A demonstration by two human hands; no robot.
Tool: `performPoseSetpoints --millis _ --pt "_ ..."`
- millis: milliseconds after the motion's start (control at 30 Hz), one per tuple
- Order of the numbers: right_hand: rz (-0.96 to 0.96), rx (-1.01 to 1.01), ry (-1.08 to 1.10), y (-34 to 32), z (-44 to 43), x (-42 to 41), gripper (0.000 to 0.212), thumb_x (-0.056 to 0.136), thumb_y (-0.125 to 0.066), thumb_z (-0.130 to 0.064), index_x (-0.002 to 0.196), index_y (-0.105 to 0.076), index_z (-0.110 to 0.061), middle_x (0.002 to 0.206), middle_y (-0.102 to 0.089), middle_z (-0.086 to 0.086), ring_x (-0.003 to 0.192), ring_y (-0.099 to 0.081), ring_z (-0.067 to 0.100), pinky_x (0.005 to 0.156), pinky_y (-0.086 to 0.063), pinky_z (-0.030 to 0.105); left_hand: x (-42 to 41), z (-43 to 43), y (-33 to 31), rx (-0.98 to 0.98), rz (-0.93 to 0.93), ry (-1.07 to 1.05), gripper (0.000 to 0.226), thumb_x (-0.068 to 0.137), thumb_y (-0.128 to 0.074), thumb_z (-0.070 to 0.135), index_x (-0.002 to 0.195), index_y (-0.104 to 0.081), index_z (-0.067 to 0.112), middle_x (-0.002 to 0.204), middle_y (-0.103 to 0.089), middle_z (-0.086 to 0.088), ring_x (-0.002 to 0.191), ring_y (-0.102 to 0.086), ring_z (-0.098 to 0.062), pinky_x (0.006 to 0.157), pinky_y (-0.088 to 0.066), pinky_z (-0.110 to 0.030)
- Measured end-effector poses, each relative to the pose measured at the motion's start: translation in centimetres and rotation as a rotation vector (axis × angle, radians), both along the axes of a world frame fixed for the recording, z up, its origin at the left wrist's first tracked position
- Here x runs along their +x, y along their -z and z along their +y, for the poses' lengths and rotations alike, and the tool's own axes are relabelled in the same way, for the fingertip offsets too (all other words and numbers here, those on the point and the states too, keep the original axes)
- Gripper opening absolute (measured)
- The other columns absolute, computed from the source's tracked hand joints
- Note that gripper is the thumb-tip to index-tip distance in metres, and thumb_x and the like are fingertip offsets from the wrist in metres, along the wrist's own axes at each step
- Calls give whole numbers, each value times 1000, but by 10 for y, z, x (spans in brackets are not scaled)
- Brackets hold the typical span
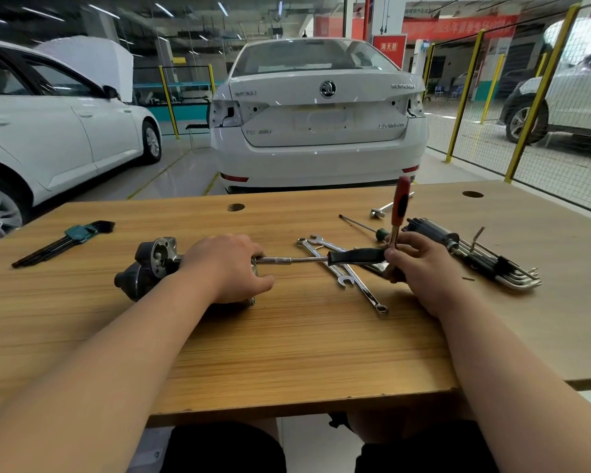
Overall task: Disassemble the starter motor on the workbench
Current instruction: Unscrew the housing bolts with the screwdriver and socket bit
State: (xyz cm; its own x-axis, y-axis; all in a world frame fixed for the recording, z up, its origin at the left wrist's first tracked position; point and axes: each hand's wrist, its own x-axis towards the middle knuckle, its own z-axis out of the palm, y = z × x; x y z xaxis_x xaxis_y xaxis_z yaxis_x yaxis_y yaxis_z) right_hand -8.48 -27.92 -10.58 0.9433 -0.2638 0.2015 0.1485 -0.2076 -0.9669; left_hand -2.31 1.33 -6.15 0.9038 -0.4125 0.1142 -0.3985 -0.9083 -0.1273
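Observation:
The starter motor (151, 268) lies on its side on the wooden workbench (287, 353), its grey nose housing pointing left. My left hand (229, 268) wraps over the motor's body and hides most of it. A socket driver (321, 259) with a chrome shaft and black handle runs level from the motor's right end to my right hand (420, 264). That hand grips the black handle's end and also a red-and-black handled tool (399, 213) standing upright.
Two chrome combination wrenches (345, 268) lie crossed under the driver shaft. A hex key set (65, 240) in a teal holder lies at the left; another key set (475, 254) at the right. A thin screwdriver (362, 225) and a chrome ratchet (384, 209) lie farther back. White cars stand beyond the bench.

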Motion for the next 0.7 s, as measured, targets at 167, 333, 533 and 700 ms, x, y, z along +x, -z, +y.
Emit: performPoseSetpoints --millis 167,333,533,700 --pt "-22 -49 8 3 -3 1 40 85 -64 5 102 -72 -30 103 -70 -5 88 -71 17 76 -56 30 0 1 2 -50 -18 -9 60 75 -45 72 124 -52 39 124 -55 14 110 -51 -15 78 -40 -34" --pt "1 86 -36 1 0 2 48 83 -60 12 85 -76 -33 95 -73 -3 90 -72 18 75 -58 29 0 0 0 -73 -22 -32 55 74 -48 69 121 -54 39 119 -58 12 106 -53 -16 71 -37 -32" --pt "79 107 -33 -1 1 0 25 92 -57 1 108 -66 -16 99 -72 6 81 -75 19 60 -58 23 -1 -1 0 -80 -30 -30 59 75 -48 70 123 -54 38 120 -57 12 107 -53 -15 71 -38 -32" --pt "117 -108 55 -1 4 -2 16 99 -55 -29 105 -68 -24 80 -73 5 63 -71 11 54 -52 22 -1 -1 1 -86 -32 -30 59 74 -48 70 123 -55 37 118 -58 12 105 -53 -15 71 -38 -31"
